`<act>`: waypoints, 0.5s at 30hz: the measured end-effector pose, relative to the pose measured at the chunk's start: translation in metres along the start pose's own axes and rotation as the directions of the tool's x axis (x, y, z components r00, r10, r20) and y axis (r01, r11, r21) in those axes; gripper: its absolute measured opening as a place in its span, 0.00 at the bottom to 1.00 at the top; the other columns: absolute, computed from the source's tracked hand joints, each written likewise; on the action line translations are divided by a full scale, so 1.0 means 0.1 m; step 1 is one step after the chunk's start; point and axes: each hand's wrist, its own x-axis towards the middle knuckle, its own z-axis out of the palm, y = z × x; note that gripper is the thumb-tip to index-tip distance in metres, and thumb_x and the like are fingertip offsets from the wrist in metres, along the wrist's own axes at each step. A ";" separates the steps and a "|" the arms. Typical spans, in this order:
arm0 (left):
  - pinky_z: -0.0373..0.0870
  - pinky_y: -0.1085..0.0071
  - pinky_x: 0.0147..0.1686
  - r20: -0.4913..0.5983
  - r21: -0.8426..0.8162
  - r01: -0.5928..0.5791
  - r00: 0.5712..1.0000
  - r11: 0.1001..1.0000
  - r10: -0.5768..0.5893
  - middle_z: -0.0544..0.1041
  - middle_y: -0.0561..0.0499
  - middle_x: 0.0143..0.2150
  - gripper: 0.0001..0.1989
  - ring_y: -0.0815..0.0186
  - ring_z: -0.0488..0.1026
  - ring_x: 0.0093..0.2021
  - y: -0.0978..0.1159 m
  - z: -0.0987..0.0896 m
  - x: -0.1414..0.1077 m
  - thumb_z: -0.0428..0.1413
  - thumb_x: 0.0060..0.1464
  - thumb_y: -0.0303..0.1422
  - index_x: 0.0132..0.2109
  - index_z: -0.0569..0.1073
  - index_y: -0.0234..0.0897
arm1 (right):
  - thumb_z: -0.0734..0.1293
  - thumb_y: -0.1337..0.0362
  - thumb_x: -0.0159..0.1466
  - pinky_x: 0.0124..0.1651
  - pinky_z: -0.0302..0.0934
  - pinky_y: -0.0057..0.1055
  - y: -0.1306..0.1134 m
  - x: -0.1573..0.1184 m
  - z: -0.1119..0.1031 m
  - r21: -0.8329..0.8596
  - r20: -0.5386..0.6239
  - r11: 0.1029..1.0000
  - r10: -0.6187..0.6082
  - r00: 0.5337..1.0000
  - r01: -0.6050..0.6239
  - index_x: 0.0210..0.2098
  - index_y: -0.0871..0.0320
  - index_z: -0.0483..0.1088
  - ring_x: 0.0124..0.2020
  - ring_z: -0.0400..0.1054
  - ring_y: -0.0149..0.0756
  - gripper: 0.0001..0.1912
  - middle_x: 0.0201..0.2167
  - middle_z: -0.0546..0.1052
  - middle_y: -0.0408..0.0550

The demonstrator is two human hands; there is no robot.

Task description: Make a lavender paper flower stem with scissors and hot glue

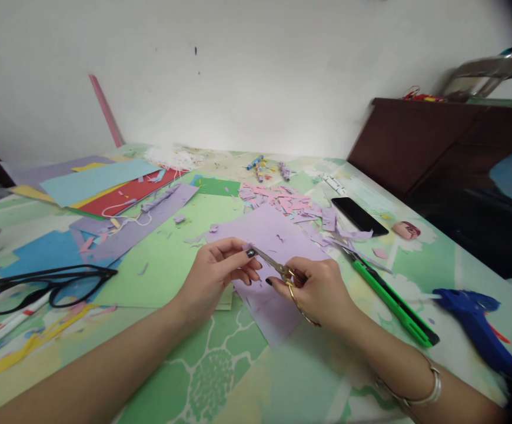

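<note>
My right hand [315,288] grips a small pair of gold-handled scissors [273,263], its blades pointing left toward my other hand. My left hand [220,265] is closed in a pinch on a tiny scrap of purple paper [248,246], mostly hidden by the fingertips, right at the scissor tips. Beneath both hands lies a sheet of purple paper [278,235] with small cuttings on it. A light green sheet [150,259] lies under and to the left of it. Pink paper scraps [282,201] are heaped just beyond.
To the right are a green box cutter [397,306], a blue glue gun [476,330], a black phone [358,215] and a pinkish oval object [406,230]. Black eyeglasses [48,282] and a white marker [11,327] lie left. Coloured sheets [97,179] and white string [172,157] sit farther back.
</note>
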 end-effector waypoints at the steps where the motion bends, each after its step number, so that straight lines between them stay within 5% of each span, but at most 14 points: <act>1: 0.66 0.76 0.25 0.000 -0.001 -0.001 1.000 1.000 0.001 0.76 0.50 0.26 0.02 0.70 0.72 0.24 0.00 0.00 0.00 0.57 0.50 0.29 0.32 0.73 0.34 | 0.68 0.59 0.52 0.21 0.46 0.22 -0.01 0.00 0.00 -0.001 0.000 1.000 0.002 1.000 -0.002 0.16 0.59 0.63 0.15 0.54 0.23 0.15 0.11 0.62 0.37; 15: 0.66 0.77 0.24 0.005 -0.017 0.020 1.000 1.000 -0.020 0.77 0.50 0.26 0.03 0.71 0.72 0.24 -0.01 0.02 0.01 0.58 0.50 0.30 0.31 0.73 0.33 | 0.67 0.59 0.54 0.21 0.45 0.23 -0.03 0.00 0.01 0.001 0.023 1.000 0.027 0.999 -0.027 0.15 0.58 0.60 0.15 0.53 0.23 0.16 0.11 0.62 0.37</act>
